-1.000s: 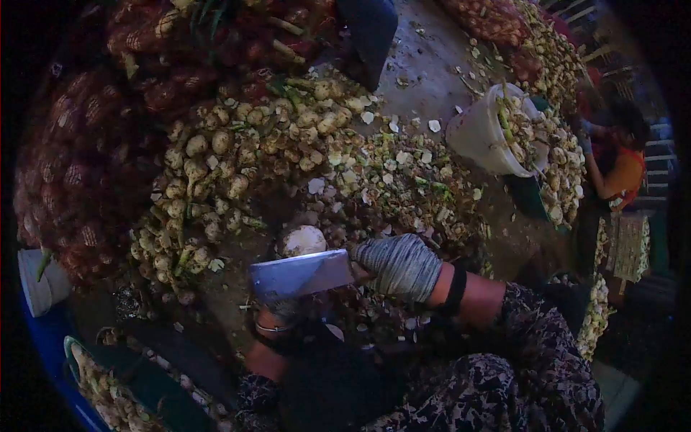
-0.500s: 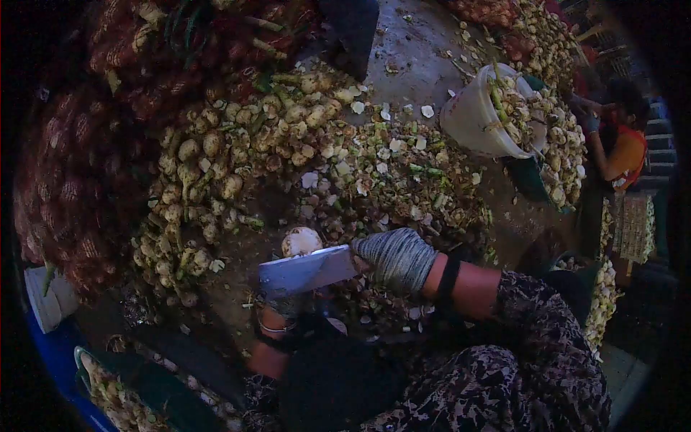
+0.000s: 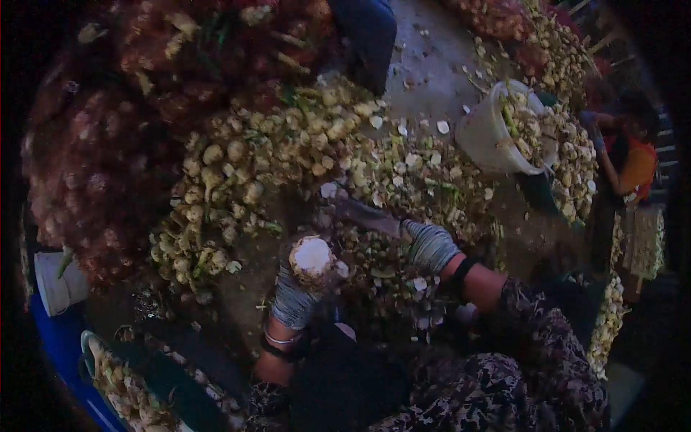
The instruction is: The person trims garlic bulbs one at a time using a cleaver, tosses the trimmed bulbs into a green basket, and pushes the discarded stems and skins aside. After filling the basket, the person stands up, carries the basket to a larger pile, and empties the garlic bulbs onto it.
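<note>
In my left hand, gloved in grey knit, a round root vegetable is held upright; its top is a flat white cut face and its sides are rough and brownish. My right hand, in a matching glove, is closed round the handle of a cleaver. The blade points left and away from me, apart from the root vegetable and over a heap of trimmings. Motion blurs the blade, and the glove hides its handle. Just beyond my left hand is a pile of untrimmed root vegetables.
Red mesh sacks bulge at the left and back. A tilted white bucket of vegetables stands at right, near a co-worker. A white tub is at far left, a filled green-rimmed container at lower left.
The cleaver has moved from in front of the root vegetable to the right and farther away. My left hand has risen into view with the white cut face showing fully. The whole view has shifted slightly.
</note>
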The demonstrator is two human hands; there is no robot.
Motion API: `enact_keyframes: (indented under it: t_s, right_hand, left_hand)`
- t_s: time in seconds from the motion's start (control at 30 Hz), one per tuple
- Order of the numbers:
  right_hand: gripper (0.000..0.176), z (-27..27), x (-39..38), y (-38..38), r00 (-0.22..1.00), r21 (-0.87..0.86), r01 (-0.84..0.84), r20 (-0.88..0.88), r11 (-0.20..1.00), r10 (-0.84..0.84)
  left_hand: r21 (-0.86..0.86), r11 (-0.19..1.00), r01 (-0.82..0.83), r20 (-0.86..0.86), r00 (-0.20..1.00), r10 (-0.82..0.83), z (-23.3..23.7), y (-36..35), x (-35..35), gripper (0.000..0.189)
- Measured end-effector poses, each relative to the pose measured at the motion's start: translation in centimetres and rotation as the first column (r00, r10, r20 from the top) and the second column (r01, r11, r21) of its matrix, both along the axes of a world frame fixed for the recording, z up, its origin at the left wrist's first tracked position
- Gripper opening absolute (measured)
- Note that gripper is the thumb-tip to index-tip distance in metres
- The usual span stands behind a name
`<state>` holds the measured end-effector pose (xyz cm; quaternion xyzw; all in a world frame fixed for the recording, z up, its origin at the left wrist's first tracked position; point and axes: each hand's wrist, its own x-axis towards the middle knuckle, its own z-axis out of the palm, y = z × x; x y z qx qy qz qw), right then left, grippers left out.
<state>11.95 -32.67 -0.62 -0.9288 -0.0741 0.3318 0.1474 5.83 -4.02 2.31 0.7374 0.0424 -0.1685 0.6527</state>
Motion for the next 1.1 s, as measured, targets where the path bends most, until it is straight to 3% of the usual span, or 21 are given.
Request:
enact_keyframes:
  t_s: [0.07, 0.1, 0.2, 0.27, 0.33, 0.47, 0.5, 0.53, 0.6, 0.63, 0.67, 0.7, 0.73, 0.77, 0.8, 0.83, 0.9, 0.93, 1.0, 1.03, 1.1]
  right_hand:
    - [0.039, 0.9, 0.0, 1.8, 0.993, 0.101, -0.021, 0.121, 0.995, 0.008]
    - [0.044, 2.3, 0.0, 2.2, 0.985, 0.184, -0.085, 0.164, 0.979, 0.055]
    - [0.048, 4.2, -0.7, 4.0, 0.989, 0.203, -0.085, 0.138, 0.975, 0.057]
    - [0.048, 3.5, -2.2, 4.5, 0.981, 0.385, -0.125, 0.183, 0.915, 0.057]
    - [0.047, 3.5, -3.7, 5.5, 0.979, 0.547, -0.151, 0.2, 0.823, 0.046]
    - [0.035, 7.1, -4.5, 6.9, 0.921, 0.426, -0.322, 0.349, 0.845, 0.174]
    - [0.032, 7.9, -4.3, 6.9, 0.906, 0.384, -0.334, 0.384, 0.861, 0.179]
    - [0.032, 8.7, -4.1, 6.9, 0.896, 0.388, -0.345, 0.407, 0.854, 0.177]
    - [0.026, 10.2, -3.9, 6.3, 0.87, 0.283, -0.379, 0.434, 0.881, 0.235]
    - [0.026, 11.2, -3.8, 6.1, 0.867, 0.29, -0.375, 0.446, 0.88, 0.223]
    - [0.026, 12.6, -3.6, 6.0, 0.831, 0.275, -0.397, 0.513, 0.876, 0.216]
    - [0.025, 13.7, -3.5, 5.9, 0.792, 0.258, -0.416, 0.573, 0.872, 0.209]
    - [0.025, 14.3, -3.5, 5.7, 0.791, 0.263, -0.415, 0.578, 0.871, 0.203]
    - [0.024, 14.8, -3.4, 5.3, 0.81, 0.35, -0.388, 0.57, 0.853, 0.135]
    - [0.024, 15.1, -3.3, 5.0, 0.827, 0.434, -0.36, 0.558, 0.826, 0.067]
    - [0.024, 14.3, -3.1, 4.4, 0.824, 0.437, -0.361, 0.563, 0.823, 0.062]
    - [0.022, 12.0, -2.8, 3.7, 0.879, 0.731, -0.301, 0.462, 0.613, -0.118]
    - [0.022, 13.7, -3.4, 4.2, 0.88, 0.736, -0.303, 0.46, 0.606, -0.118]
    - [0.021, 17.3, -4.5, 4.4, 0.72, 0.332, -0.419, 0.689, 0.845, 0.085]
    - [0.021, 15.3, -4.2, 4.0, 0.727, 0.339, -0.418, 0.682, 0.843, 0.086]
    - [0.021, 10.2, -2.6, 2.8, 0.875, 0.668, -0.285, 0.474, 0.687, -0.098]
  left_hand:
    - [0.078, 0.997, -0.022, 0.289, 0.957, -0.001, 0.5, 0.5, -0.2, 0.048]
    - [0.099, 0.994, -0.053, 0.308, 0.951, 0.02, 0.3, 0.8, -0.8, 0.048]
    - [0.075, 0.985, -0.154, 0.252, 0.959, 0.13, 1.5, 2.2, -3.0, 0.05]
    - [-0.284, 0.908, -0.309, 0.046, 0.941, 0.335, 5.0, 2.5, -4.8, 0.07]
    - [-0.166, 0.916, -0.366, 0.156, 0.907, 0.391, 7.2, 3.4, -6.8, 0.07]
    - [0.051, 0.866, -0.497, 0.316, 0.831, 0.458, 15.8, 4.1, -10.1, 0.061]
    - [-0.388, 0.747, -0.54, 0.09, 0.784, 0.614, 15.8, 4.5, -10.2, 0.046]
    - [-0.39, 0.75, -0.534, 0.116, 0.779, 0.616, 16.1, 5.1, -10.8, 0.046]
    - [-0.652, 0.546, -0.526, 0.004, 0.718, 0.696, 17.7, 7.0, -12.2, 0.035]
    - [-0.651, 0.559, -0.514, 0.02, 0.724, 0.69, 18.2, 8.2, -12.7, 0.035]
    - [-0.35, 0.692, -0.631, 0.217, 0.664, 0.715, 18.6, 9.8, -13.2, 0.043]
    - [-0.015, 0.689, -0.724, 0.411, 0.624, 0.665, 18.9, 11.4, -13.8, 0.053]
    - [0.298, 0.554, -0.777, 0.575, 0.609, 0.546, 19.9, 12.6, -14.3, 0.064]
    - [0.298, 0.553, -0.778, 0.583, 0.607, 0.54, 20.8, 13.6, -14.8, 0.064]
    - [0.7, 0.208, -0.683, 0.585, 0.716, 0.381, 22.1, 14.7, -15.1, 0.068]
    - [0.869, -0.24, -0.433, 0.488, 0.831, 0.267, 23.2, 15.7, -15.8, 0.073]
    - [0.925, -0.273, -0.263, 0.368, 0.794, 0.483, 21.4, 19.9, -17.7, 0.071]
    - [0.923, -0.282, -0.261, 0.372, 0.793, 0.483, 21.7, 21.2, -18.8, 0.071]
    - [0.958, -0.082, -0.276, 0.268, 0.749, 0.606, 22.2, 23.0, -20.6, 0.079]
    - [0.976, -0.095, -0.198, 0.216, 0.785, 0.58, 23.6, 22.0, -20.9, 0.08]
    - [0.979, -0.153, -0.135, 0.198, 0.799, 0.568, 22.9, 23.1, -23.8, 0.078]
